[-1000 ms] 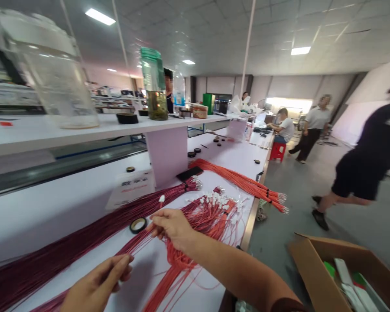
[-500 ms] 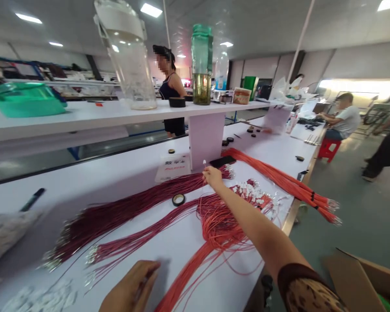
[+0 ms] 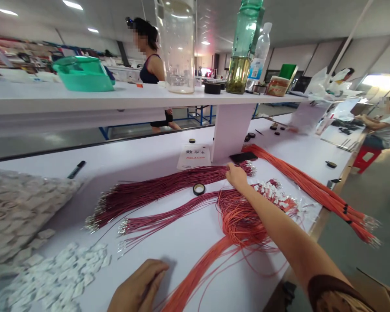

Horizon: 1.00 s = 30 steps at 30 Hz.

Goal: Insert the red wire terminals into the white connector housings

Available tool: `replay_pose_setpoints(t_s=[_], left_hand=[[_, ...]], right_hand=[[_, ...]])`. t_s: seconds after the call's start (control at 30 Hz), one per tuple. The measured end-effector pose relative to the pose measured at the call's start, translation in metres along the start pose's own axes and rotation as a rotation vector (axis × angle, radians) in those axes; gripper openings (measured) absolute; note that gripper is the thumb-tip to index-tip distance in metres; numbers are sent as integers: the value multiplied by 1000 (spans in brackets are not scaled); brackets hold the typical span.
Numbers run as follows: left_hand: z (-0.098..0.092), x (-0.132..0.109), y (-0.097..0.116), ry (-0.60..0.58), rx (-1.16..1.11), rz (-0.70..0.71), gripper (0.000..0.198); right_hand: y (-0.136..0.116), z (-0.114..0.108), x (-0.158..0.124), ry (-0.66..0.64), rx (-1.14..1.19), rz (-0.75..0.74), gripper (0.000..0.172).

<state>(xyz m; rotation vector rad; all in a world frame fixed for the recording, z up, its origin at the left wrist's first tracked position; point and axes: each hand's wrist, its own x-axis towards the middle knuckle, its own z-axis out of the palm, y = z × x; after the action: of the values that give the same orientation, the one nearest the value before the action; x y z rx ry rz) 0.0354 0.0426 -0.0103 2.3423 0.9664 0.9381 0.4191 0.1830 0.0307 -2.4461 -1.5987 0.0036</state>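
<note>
My right hand (image 3: 236, 175) reaches out over the far end of a dark red wire bundle (image 3: 162, 186). Its fingers are pinched at the wires; the exact strand between them is hidden. Nearer me, my left hand (image 3: 139, 286) hovers low over the table with fingers loosely curled together, nothing visible in them. A smaller dark red wire bundle (image 3: 172, 213) runs to a tangled heap of orange-red wires (image 3: 243, 221) beneath my right forearm. White connectors (image 3: 273, 190) cluster at the heap's far side. A black tape roll (image 3: 199, 189) lies between the bundles.
Loose white connectors (image 3: 65, 277) spread at left beside a clear bag (image 3: 16, 216) full of them. A marker (image 3: 76, 169), notebook (image 3: 193, 157) and phone (image 3: 243, 157) lie farther back. Taped orange wires (image 3: 312, 193) overhang the right edge. Bottles stand on a raised shelf (image 3: 133, 100).
The view has turned left. My right hand has come down onto the dark red bundle; the white connector seen at its fingertips no longer shows. My left hand stays similarly curled.
</note>
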Motion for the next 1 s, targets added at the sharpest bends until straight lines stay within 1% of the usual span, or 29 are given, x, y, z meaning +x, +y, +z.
replay_pose_setpoints(t_s=[0.1, 0.2, 0.27, 0.33, 0.37, 0.47, 0.57, 0.63, 0.67, 0.73, 0.8, 0.9, 1.0], left_hand=[[0, -2, 3, -10, -34, -16, 16], [1, -1, 10, -26, -36, -42, 20], [1, 3, 14, -47, -17, -69, 22], [1, 6, 17, -55, 1, -102, 23], [0, 7, 17, -62, 6, -113, 24], [-4, 6, 14, -93, -3, -99, 23], [-10, 15, 3, -75, 2, -57, 21], [-12, 34, -4, -42, 58, -33, 22], [-12, 47, -5, -55, 88, -16, 24], [-8, 79, -1, -120, 147, 10, 29], [0, 116, 9, -182, 216, 36, 32], [25, 173, 24, -222, 355, 42, 29], [59, 224, 33, -287, 499, 87, 27]], right_hand=[[16, -9, -20, -12, -48, -29, 34], [29, -9, -34, -91, -48, -131, 32], [32, -5, -33, -126, -63, -153, 31], [30, -2, -27, -149, -80, -150, 21], [27, -1, -24, -161, -85, -144, 20], [21, -3, -21, -191, -72, -119, 31], [23, -1, -22, -171, -12, -73, 33], [29, 3, -22, -122, 42, -22, 30], [33, 4, -23, -91, 74, 4, 27], [41, 6, -23, -25, 145, 48, 29], [48, 8, -24, 24, 227, 78, 36], [55, 12, -24, 64, 350, 94, 36], [57, 17, -28, 108, 442, 106, 33]])
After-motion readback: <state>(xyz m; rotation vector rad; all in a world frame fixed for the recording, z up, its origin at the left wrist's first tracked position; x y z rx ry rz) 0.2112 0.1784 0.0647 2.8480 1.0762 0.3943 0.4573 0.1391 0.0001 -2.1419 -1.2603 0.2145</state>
